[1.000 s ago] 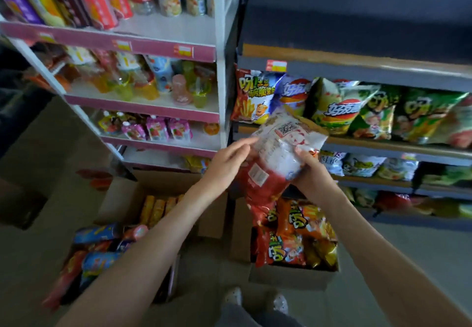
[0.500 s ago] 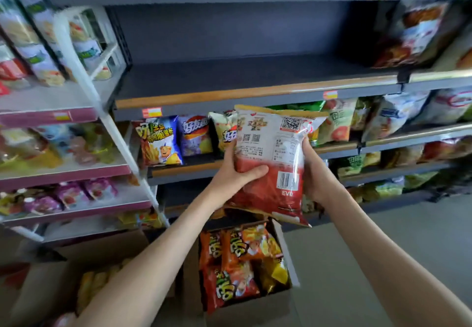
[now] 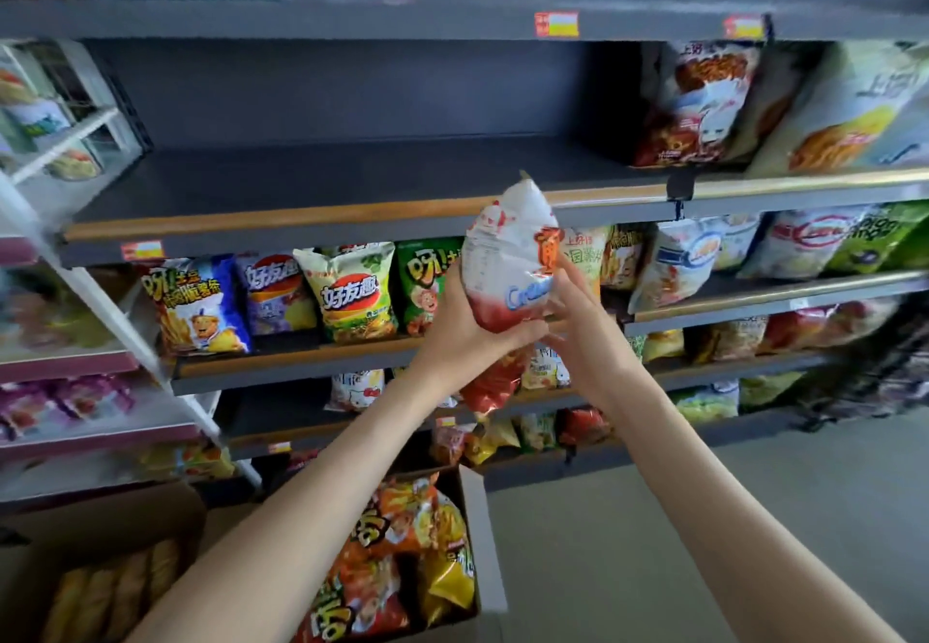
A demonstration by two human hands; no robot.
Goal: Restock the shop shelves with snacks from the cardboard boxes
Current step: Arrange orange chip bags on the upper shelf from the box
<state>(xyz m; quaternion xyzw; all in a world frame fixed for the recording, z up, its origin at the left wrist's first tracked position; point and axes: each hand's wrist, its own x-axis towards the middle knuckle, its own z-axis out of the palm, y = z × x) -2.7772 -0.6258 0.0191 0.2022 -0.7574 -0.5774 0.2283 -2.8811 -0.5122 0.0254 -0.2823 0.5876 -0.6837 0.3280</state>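
A white and red snack bag [image 3: 507,260] stands upright in front of the dark shelves, held between both hands. My left hand [image 3: 465,336] wraps its lower left side from behind. My right hand [image 3: 578,325] presses flat against its lower right side. The bag's top reaches the wooden front edge of a bare dark shelf [image 3: 321,180]. Below my arms a cardboard box [image 3: 485,557] holds several orange and yellow snack bags [image 3: 397,557].
Under the bare shelf, a shelf carries chip bags [image 3: 347,290] in a row. Large snack bags [image 3: 704,99] stand at the upper right. A white and pink rack [image 3: 90,280] with sweets is on the left, above a second cardboard box [image 3: 100,542]. Grey floor lies at the lower right.
The view has tilted up from the boxes to the shelves. Both hands have lifted the bag higher and turned it, so its narrow side and front now face me.
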